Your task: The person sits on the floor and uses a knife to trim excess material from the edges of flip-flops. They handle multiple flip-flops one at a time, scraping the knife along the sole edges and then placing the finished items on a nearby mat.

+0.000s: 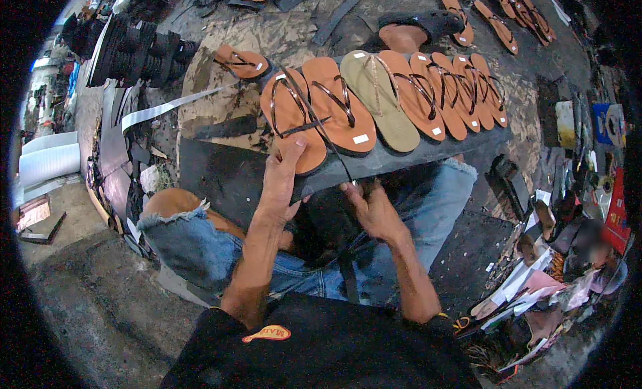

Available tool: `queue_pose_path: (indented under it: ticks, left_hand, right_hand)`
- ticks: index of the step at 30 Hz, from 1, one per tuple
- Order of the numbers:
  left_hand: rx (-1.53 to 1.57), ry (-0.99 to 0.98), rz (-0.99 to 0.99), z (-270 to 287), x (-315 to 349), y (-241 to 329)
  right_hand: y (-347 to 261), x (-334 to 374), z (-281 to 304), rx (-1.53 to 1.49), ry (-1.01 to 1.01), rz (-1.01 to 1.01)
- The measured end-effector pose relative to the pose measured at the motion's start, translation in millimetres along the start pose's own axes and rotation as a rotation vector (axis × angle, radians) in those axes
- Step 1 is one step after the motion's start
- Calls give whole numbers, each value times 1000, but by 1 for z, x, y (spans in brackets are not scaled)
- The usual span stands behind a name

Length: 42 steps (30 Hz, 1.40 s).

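Note:
My left hand (281, 171) grips an orange flip-flop (311, 158) by its heel end, the thumb pressed on the top of the sole. This flip-flop lies at the left end of a row, its shiny dark straps partly hidden. A long, thin dark strip (311, 111) slants across it, reaching down to my right hand (374, 212). That hand is closed in a pinch on the strip's near end, where a small pale spot shows. Beside the gripped sandal lie a second orange flip-flop (341, 115) and an olive-green one (381, 105) with a glittery strap.
Several more orange flip-flops (478, 91) line the dark board (441, 148) across my lap. Another sandal (242, 61) sits beyond its left end. Black stacked soles (144, 54) stand at far left, with a white band (177, 103) nearby. Scraps (528, 282) pile up at right.

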<state>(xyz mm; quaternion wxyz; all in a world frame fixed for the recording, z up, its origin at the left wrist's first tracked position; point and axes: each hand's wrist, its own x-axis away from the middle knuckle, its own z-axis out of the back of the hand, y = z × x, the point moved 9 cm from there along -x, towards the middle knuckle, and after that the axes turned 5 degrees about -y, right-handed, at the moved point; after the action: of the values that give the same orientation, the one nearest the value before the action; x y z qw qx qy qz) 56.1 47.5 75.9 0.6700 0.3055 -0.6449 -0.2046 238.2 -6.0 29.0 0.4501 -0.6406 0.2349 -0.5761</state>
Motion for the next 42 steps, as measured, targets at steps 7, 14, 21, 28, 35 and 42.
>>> queue_pose_path:
  ticks: [7,14,21,28,35,42]
  left_hand:
    - [261,-81,8,2,-9,-29]
    - [255,-94,23,1,-13,-20]
    - [208,-94,33,5,-9,-27]
    - [103,-9,66,18,21,-26]
    - [-112,235,-249,140,-14,26]
    - [98,-115,108,-9,-80,-135]
  right_hand:
    - [14,-45,-33,336,44,205]
    - [138,-102,-102,1256,317,715]
    - [95,-125,-78,841,-64,286]
    - [45,-155,-72,440,-155,57]
    - [20,-56,-124,-217,-283,-114]
    - [-20,110,68,-650,513,97]
